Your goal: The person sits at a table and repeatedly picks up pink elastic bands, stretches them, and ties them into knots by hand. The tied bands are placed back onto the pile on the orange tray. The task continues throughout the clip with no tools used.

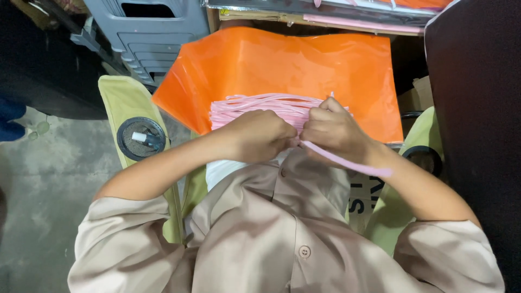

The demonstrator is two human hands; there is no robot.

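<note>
In the head view, the left hand (259, 135) is curled into a loose fist, its fingers clenched on the near end of a bundle of thin pink plastic strips (260, 106) that lies across a glossy orange plastic sheet (282, 65). The right hand (335, 133), just beside the left at its 3 o'clock, has its fingers pinched on a single pink strip (347, 161), which runs from between the hands toward 4 o'clock over the right wrist. The bundle sits at 12 o'clock from both hands, spread flat near the sheet's lower edge. The person wears a beige button-up shirt (282, 239). At 9 o'clock from the left hand, a round black mesh cup holder (141, 138) in a yellow-green chair arm (127, 100) holds a small bottle. A grey plastic crate (152, 32) stands at 11 o'clock.
</note>
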